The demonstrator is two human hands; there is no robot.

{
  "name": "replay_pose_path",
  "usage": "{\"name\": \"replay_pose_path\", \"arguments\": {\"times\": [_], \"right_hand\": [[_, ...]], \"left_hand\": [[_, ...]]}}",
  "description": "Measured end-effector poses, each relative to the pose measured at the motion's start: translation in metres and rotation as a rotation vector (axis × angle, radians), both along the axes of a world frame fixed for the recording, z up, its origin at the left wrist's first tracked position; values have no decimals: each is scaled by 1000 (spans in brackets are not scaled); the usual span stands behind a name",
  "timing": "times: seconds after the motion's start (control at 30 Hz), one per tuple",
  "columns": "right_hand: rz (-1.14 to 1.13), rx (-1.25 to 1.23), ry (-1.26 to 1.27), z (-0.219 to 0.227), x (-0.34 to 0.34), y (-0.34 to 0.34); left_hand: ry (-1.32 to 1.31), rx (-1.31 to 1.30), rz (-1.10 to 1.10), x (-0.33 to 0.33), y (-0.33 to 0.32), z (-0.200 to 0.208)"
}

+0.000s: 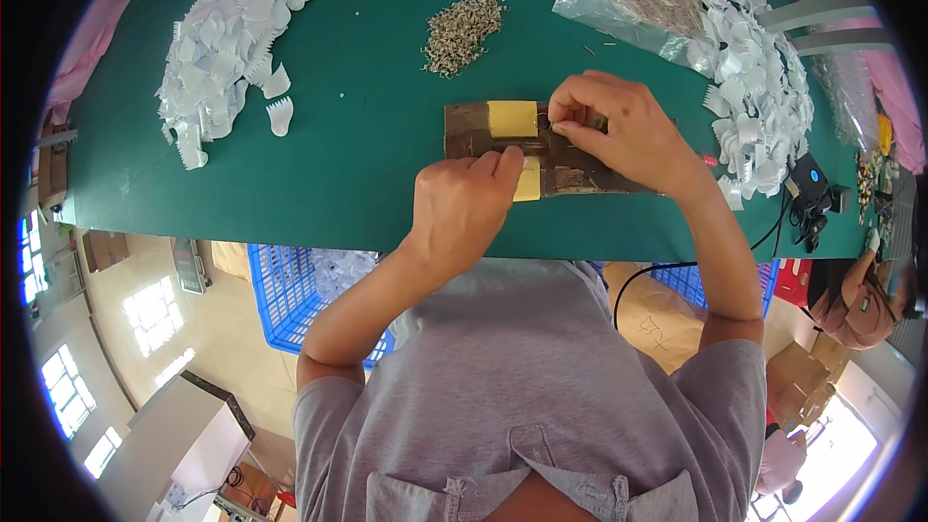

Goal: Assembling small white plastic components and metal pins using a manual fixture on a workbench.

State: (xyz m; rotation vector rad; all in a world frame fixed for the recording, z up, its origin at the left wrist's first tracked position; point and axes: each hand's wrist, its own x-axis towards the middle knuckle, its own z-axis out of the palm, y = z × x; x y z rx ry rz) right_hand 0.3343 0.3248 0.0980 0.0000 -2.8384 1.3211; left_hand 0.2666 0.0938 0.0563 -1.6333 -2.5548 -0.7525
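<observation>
A dark brown, worn board (464, 126) lies on the green tabletop in front of me. Two yellow patches are on it: an upper yellow patch (512, 119) and a lower yellow patch (528, 182), the lower one partly behind my fingers. My left hand (459, 203) is closed over the board's near side, its fingertips at the lower patch; whatever it grips is mostly hidden. Above the board's middle, my right hand (623, 130) pinches thumb and forefinger together beside the upper patch, on something too small to name.
A heap of small metal parts (464, 34) lies beyond the board. White toothed plastic pieces (227, 48) are piled at left, more white pieces (764, 87) at right. Bags of parts (633, 0) lie at the back. A black device (807, 179) with cables sits right. Blue baskets (280, 300) stand below the edge.
</observation>
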Motion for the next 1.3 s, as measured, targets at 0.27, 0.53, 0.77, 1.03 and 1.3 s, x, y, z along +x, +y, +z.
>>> {"name": "replay_pose_path", "arguments": {"times": [0.27,0.53,0.77,1.03,1.3], "right_hand": [[92,79,217,0,-3,-23],[17,67,70,-7,1,-26],[-66,-131,-41,-4,7,-20],[-11,357,445,-22,16,-45],[-215,241,426,-10,29,-20]], "left_hand": [[82,111,-12,-1,-2,8],[86,240,-63,-9,-1,-6],[-50,340,15,-20,4,-9],[-242,413,102,-20,9,-13],[-364,455,-66,-27,7,-28]]}}
